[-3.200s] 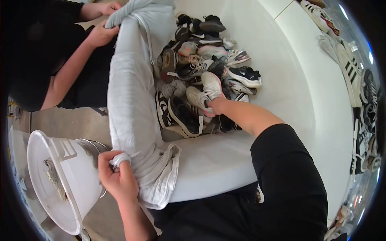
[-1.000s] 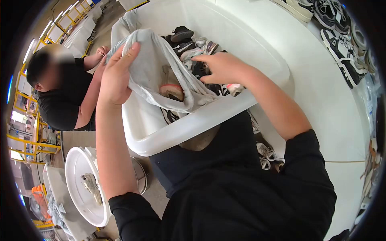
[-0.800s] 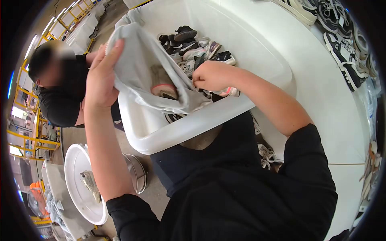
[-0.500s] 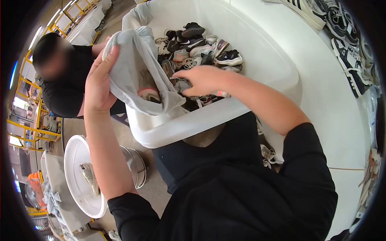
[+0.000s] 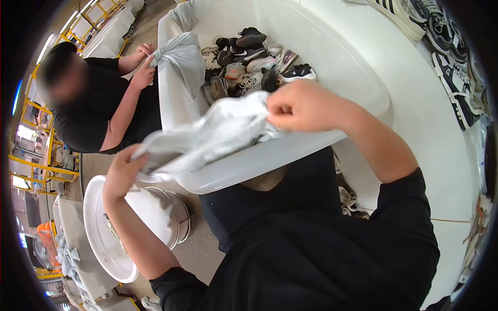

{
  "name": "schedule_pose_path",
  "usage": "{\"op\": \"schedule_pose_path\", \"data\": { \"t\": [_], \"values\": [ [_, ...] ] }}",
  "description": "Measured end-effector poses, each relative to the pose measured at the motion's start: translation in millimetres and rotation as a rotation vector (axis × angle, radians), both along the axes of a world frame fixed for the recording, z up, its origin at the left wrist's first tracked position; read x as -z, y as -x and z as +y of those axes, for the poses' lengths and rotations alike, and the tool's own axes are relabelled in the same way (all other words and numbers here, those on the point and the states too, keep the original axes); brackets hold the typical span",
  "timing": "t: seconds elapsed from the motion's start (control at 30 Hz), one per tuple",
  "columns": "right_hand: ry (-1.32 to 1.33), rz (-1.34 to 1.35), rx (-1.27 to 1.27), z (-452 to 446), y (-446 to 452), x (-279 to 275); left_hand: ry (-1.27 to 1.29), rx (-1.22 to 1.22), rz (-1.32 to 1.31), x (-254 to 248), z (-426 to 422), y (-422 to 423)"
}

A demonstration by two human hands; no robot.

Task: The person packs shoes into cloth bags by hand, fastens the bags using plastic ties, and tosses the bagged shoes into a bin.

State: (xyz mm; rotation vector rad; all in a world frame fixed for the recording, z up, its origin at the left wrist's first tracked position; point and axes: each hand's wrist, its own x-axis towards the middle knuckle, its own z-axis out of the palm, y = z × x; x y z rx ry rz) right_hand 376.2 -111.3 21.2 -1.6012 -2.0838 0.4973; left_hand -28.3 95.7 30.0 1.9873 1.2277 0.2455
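Stretched between my two hands is a light grey cloth bag (image 5: 210, 135) with a zip along its edge, blurred by motion. My left hand (image 5: 123, 168) pinches its left end beside the corner of the white tub (image 5: 244, 171). At the right end my right hand (image 5: 306, 106) is closed on the cloth, above the tub's near rim. Beyond the bag, a heap of mixed shoes (image 5: 249, 65) lies in the tub. Whether anything is inside the bag cannot be seen.
Across the tub's left side a co-worker (image 5: 104, 98) in black holds another grey cloth (image 5: 179, 52) draped over the rim. A white round bin (image 5: 93, 228) with a shoe inside stands low on the left. More shoes (image 5: 456, 93) line the right side.
The bag has swung down and now spans both hands. My right hand has left the shoes and grips the cloth; my left hand is lower. The co-worker's hands have come into view.
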Motion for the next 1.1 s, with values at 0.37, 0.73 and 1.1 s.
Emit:
{"op": "schedule_pose_path", "data": {
  "t": [0.37,0.73,1.1],
  "values": [
    [-0.327,-0.234,-0.078,-50.8,32.7,61.2,0.125,0.509,-0.088,74.9,-95.7,-199.1],
    [-0.397,0.370,0.599,-99.4,-49.9,62.3,0.131,0.418,0.101,80.3,-66.9,-171.6],
    [-0.137,0.648,0.652,-122.2,-29.5,96.1,0.517,-0.085,-0.839,28.6,28.0,-197.8]
  ]
}}
